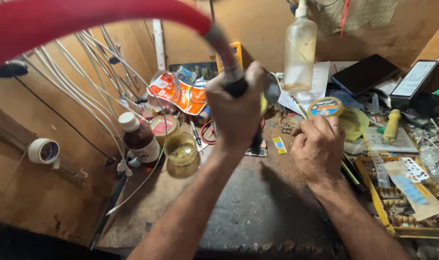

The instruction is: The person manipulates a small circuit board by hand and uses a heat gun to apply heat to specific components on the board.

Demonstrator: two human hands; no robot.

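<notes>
My left hand [236,113] is clamped round the dark handle of a hot-air tool [231,72], nozzle aimed straight down so it bears on the small circuit board [258,150] on the worn bench [248,202]. My right hand [318,147] rests just beside the board, fingers pinched, apparently on tweezers; I can't tell for sure.

We see a worn dark workbench [258,202] set against brown wooden walls [41,197], white cables [84,91] running down the left wall, under warm light.
</notes>
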